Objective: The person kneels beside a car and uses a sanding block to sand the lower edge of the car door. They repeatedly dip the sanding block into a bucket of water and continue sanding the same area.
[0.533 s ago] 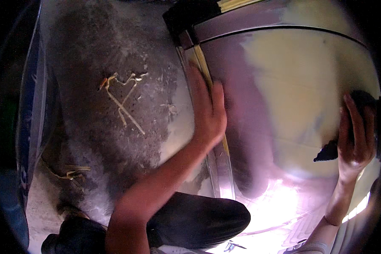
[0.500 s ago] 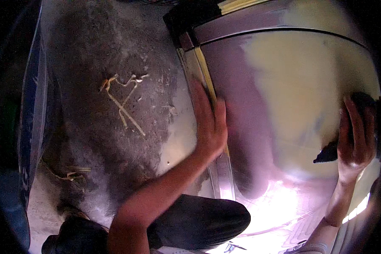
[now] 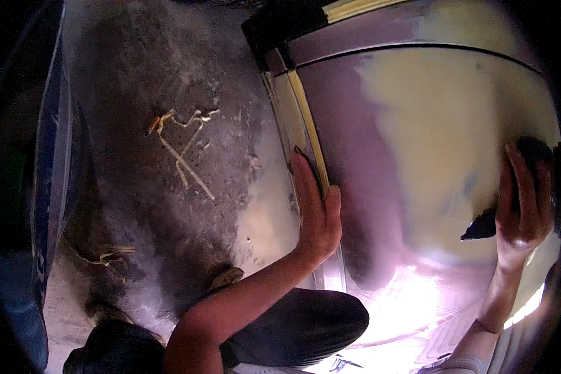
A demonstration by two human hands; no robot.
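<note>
A vehicle body panel [image 3: 442, 124], purple with a large beige filler-like patch, fills the right side. My left hand [image 3: 318, 212] lies along the panel's left edge, beside a yellowish strip [image 3: 306, 112]. Its fingers are straight and pressed together, the thumb on the panel side. A thin dark edge peeks out past the fingertips, and whatever is under them is hidden. At the far right, my right hand [image 3: 522, 206] is curled over a black cloth [image 3: 481, 225] against the panel; part of the cloth shows on both sides of the fingers.
Torn strips of tape [image 3: 184, 159] lie on the stained grey floor [image 3: 149, 62], with another scrap [image 3: 109, 257] nearer me. My dark-clad knee [image 3: 305, 324] is close below the left forearm. A blue sheet-like surface [image 3: 50, 156] stands at the left. Bright light hits the panel's lower part.
My left hand has slid down the panel edge toward me, baring more of the strip. A shoe tip now shows beside the left forearm. The right hand is nearly still on the black cloth.
</note>
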